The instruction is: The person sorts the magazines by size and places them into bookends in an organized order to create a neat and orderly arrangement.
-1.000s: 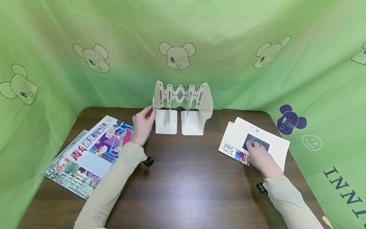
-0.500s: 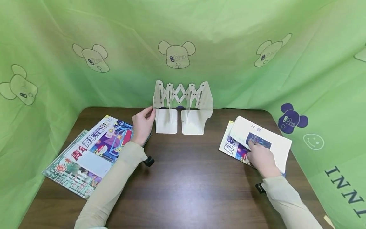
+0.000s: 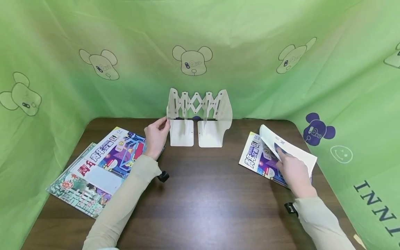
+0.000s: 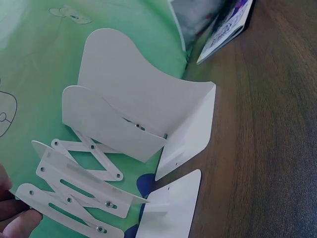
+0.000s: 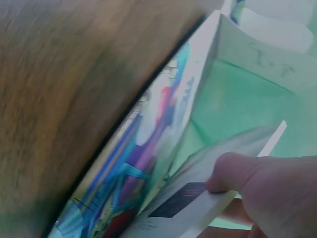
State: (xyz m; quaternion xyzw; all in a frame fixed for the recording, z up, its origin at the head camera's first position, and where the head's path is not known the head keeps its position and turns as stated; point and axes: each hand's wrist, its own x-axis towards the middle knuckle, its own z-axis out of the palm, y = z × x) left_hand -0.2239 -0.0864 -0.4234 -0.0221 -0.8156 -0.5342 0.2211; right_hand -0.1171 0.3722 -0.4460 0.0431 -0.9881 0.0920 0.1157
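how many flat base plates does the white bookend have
2: the left base plate, nearer the left hand, and the right base plate, with a gap between them on the table. No others show.

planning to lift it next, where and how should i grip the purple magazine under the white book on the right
Probably by the left edge of the magazine, coming in low from the left, thumb on the cover, fingers under the edge. It lies flat, and that side is uncovered, while the white book and right hand are over its right part.
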